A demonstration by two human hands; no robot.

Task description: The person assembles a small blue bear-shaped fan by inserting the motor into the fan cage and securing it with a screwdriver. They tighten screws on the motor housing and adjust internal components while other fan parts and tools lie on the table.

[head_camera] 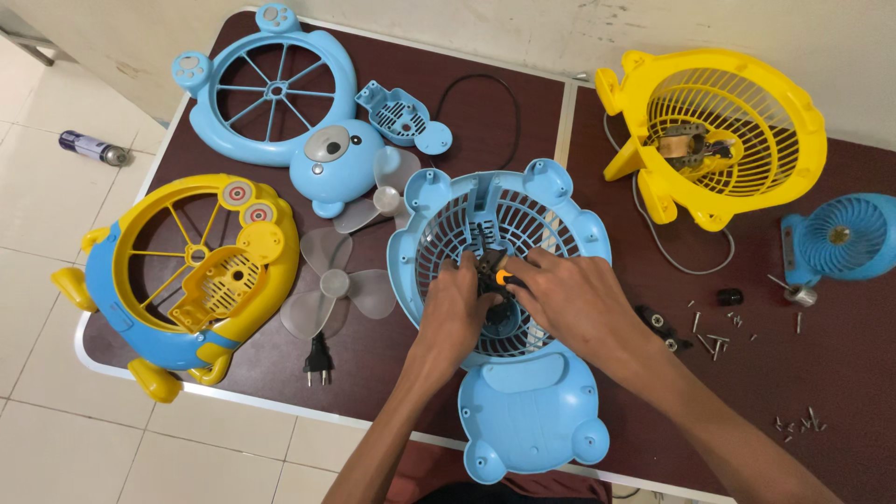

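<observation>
Centrally, a round light-blue plastic fan housing with a slatted grille [499, 233] lies flat on the dark brown folding table [392, 373]; at its hub the left hand [455, 303] rests with fingers curled, their hold not discernible, while the right hand [569, 299] pinches a small orange-and-black-handled tool [499, 275]. Left of the housing lie two clear plastic fan blades [341, 280] and a black plug [318, 359]; right of it, loose silver screws [714, 338] and a yellow plastic fan grille [719, 131].

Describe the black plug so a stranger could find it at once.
Start at the brown table and go to its near edge, left of the left hand. The black plug lies just below the clear fan blades, the only small black two-pin piece there.
</observation>
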